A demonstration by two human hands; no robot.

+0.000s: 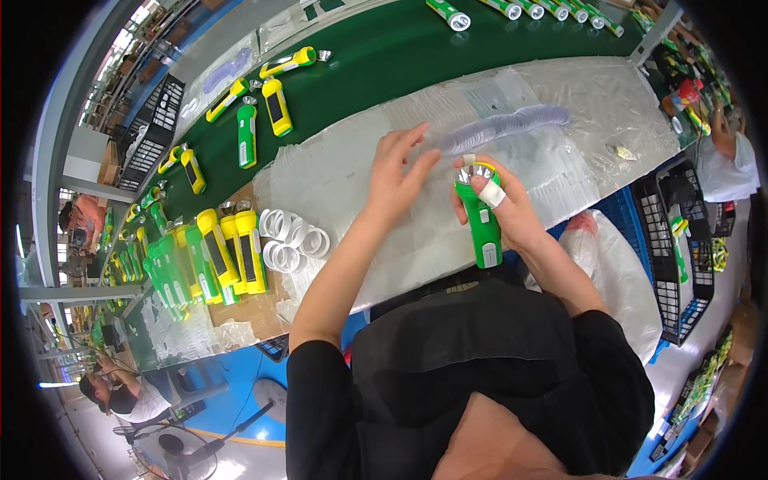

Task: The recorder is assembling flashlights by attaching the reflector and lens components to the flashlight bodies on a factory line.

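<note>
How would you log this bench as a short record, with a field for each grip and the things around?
Left grip: open, nothing visible in it
Nearest to left grip: row of clear discs
Right grip: closed around a green flashlight, reflector end away from the person
Wraps: white wraps on right thumb and a finger
Left of left forearm: loose white rings, then grouped green and yellow flashlights
Far side: more flashlights on a green surface

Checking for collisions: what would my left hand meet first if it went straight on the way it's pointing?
Your left hand would probably meet the long row of thin, clear, round plastic-looking discs, though the hand's height is unclear.
</note>
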